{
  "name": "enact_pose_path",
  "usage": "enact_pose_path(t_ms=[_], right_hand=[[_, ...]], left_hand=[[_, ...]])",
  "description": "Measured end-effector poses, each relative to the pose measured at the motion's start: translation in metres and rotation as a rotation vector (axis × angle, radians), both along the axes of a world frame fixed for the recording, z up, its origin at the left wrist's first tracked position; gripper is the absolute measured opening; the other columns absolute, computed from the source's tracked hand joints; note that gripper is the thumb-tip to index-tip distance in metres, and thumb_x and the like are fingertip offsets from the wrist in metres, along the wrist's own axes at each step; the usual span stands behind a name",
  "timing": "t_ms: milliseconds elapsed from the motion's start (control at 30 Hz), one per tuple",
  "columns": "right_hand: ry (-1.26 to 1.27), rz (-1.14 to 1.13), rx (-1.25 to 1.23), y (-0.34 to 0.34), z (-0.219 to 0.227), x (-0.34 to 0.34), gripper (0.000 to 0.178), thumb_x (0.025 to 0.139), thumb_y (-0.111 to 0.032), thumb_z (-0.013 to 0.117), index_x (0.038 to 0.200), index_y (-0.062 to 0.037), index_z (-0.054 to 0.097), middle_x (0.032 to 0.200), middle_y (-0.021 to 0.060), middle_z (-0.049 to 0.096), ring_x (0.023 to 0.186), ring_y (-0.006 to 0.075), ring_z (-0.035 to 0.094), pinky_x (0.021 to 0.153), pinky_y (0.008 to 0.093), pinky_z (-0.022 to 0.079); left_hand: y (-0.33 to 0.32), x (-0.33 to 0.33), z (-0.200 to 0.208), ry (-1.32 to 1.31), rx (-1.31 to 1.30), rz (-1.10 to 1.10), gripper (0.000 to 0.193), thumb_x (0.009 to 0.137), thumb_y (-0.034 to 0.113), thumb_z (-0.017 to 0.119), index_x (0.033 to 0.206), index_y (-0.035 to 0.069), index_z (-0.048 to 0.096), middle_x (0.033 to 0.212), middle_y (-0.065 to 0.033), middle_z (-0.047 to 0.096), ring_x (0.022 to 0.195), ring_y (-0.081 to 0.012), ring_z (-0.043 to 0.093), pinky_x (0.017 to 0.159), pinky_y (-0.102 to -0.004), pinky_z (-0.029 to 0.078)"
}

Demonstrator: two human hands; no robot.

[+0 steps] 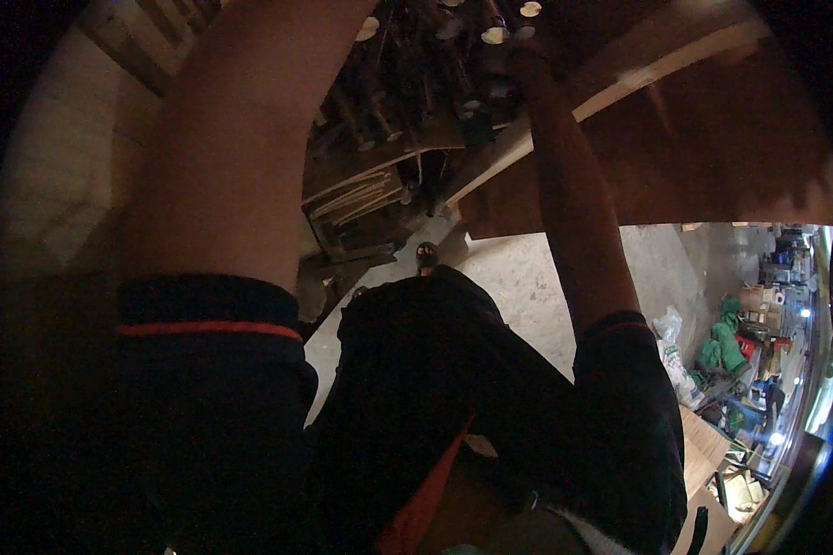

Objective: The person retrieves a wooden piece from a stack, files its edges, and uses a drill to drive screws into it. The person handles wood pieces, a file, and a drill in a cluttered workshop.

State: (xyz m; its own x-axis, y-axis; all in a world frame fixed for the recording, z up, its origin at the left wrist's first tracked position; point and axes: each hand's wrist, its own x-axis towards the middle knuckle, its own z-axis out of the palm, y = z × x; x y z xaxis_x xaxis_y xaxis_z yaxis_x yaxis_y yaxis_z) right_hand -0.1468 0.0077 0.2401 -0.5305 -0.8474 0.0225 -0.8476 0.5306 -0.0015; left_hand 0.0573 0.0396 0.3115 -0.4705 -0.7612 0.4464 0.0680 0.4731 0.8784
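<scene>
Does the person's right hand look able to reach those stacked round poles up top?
Probably yes: the right hand is already up at the stacked poles, nothing between them, though dim light hides its grip.

A dim, warm-toned fisheye view, black at its rounded rim with straight edges bending outward, where the near upper arm [222,157] looms soft and shadowed while daylight brightens only the concrete floor [518,277] and cluttered far right edge.

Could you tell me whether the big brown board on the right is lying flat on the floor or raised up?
Raised up. The brown board hangs tilted above the concrete floor, which shows beneath its lower edge. The right hand reaches its upper edge; the grip is too dark to judge.
</scene>
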Motion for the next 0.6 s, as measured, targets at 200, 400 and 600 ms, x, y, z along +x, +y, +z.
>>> enact_pose_path(t_ms=[200,400,600], right_hand=[[0.012,0.014,0.031,-0.006,0.005,0.004,0.049,0.086,-0.048,0.071,0.122,-0.0145,0.072,0.123,0.0136,0.07,0.111,0.033,0.069,0.091,0.049,0.057],[-0.086,-0.009,-0.037,-0.013,-0.013,-0.016,0.068,0.082,-0.064,0.065,0.127,-0.0124,0.067,0.128,0.0146,0.068,0.116,0.0331,0.067,0.095,0.0483,0.054],[-0.01,0.057,-0.039,-0.003,-0.017,-0.015,0.058,0.084,-0.058,0.063,0.122,-0.0144,0.071,0.122,0.0141,0.07,0.112,0.0332,0.069,0.093,0.0507,0.055]], left_hand=[[0.003,0.001,0.001,0.0,0.001,-0.009,0.048,0.098,0.027,0.064,0.133,-0.006,0.058,0.124,-0.0163,0.064,0.114,-0.0259,0.061,0.1,-0.0392,0.048],[0.005,0.0,0.001,0.001,0.004,-0.019,0.048,0.098,0.027,0.064,0.133,-0.006,0.058,0.124,-0.0162,0.065,0.113,-0.0255,0.062,0.099,-0.0388,0.048],[0.006,-0.002,0.002,0.004,0.0,-0.033,0.048,0.098,0.027,0.064,0.132,-0.007,0.058,0.123,-0.0161,0.065,0.112,-0.0251,0.062,0.099,-0.0383,0.048]])
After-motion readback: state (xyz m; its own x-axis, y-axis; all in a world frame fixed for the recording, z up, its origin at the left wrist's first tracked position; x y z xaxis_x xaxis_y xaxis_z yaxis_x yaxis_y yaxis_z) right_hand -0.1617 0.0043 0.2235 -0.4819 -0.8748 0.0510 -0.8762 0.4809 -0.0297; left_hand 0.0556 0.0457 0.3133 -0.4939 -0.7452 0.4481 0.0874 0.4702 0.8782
